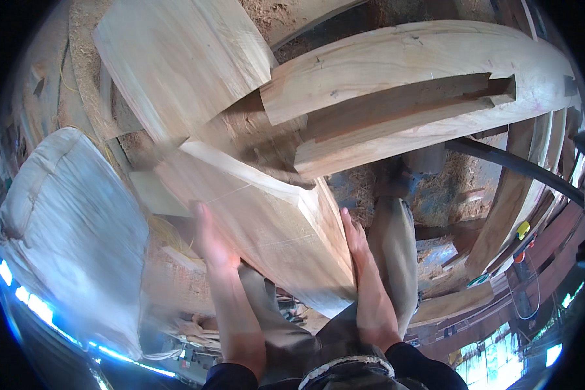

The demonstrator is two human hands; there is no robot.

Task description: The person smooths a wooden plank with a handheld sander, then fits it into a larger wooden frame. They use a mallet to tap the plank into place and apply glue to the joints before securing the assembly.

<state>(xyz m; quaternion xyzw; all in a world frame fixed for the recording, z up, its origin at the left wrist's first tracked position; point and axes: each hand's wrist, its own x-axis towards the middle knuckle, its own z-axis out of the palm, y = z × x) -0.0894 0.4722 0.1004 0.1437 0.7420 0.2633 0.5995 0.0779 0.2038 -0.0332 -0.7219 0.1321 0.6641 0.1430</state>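
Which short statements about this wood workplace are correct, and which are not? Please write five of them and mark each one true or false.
1. The left hand and the right hand are at opposite sides of a pale wooden block. True.
2. The white sack-like bundle is at the right side of the picture. False: it is at the left side.
3. The long curved wooden piece has a long slot cut in it. True.
4. Both hands wear gloves. False: both are bare.
5. The person's sleeves are dark. True.
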